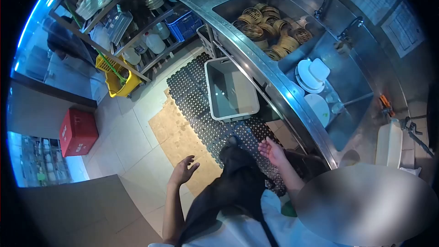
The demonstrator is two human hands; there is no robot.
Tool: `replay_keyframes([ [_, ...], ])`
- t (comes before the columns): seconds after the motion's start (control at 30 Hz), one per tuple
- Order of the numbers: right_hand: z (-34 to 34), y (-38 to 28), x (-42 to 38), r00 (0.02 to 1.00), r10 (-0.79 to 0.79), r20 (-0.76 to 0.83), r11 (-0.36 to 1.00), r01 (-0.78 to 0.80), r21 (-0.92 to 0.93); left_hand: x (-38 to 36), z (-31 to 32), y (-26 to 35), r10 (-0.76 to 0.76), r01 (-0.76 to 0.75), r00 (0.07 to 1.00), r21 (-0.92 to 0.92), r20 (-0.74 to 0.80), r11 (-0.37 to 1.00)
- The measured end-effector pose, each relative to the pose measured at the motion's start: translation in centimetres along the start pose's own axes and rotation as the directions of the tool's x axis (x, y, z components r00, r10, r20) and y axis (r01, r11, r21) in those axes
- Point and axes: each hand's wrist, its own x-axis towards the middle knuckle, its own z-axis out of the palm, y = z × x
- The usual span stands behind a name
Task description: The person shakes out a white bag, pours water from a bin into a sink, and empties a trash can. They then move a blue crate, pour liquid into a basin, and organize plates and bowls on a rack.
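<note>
My left hand [184,170] hangs over the floor beside my dark apron [235,164]. Its fingers are apart and hold nothing. On the other side, my right hand [272,152] hovers above the black perforated mat [192,110], palm up, fingers loosely spread with nothing in them. Ahead of both hands a grey plastic tub [254,104] stands on the mat, with a little water showing inside. To the right, one sink basin holds several bamboo steamers [253,31]; the other holds white plates [315,105] and bowls [319,70].
The steel sink counter [274,75] runs along the right, with two faucets [321,0]. A yellow mop bucket [121,82] stands by shelving with a blue crate [184,26]. A red box [78,131] sits on the left. A blurred patch covers the lower right.
</note>
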Motion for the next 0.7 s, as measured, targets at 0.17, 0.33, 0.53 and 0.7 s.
replay_keyframes([
  [0.17, 1.8, 0.9, 11.1, 0.983, 0.043, -0.177, 0.996, -0.028, 0.09, 5.2, -9.0, 1.3, -0.079, 0.078, 0.997, 0.089, 0.003, 0.993],
  [0.33, 3.6, 1.0, 16.0, 0.978, 0.077, -0.195, 0.911, 0.01, 0.411, 15.3, -14.3, 1.1, -0.058, 0.046, 0.992, 0.112, 0.113, 0.993],
  [0.53, 5.8, 5.9, 23.4, 0.999, -0.007, -0.049, 0.596, 0.043, 0.802, 34.0, -15.5, 2.7, 0.068, -0.081, 0.937, 0.023, 0.343, 0.996],
  [0.7, 10.0, 7.4, 29.9, 0.871, 0.184, -0.455, 0.477, 0.326, 0.816, 54.4, -14.7, 2.6, 0.2, -0.332, 0.882, 0.262, 0.426, 0.906],
])
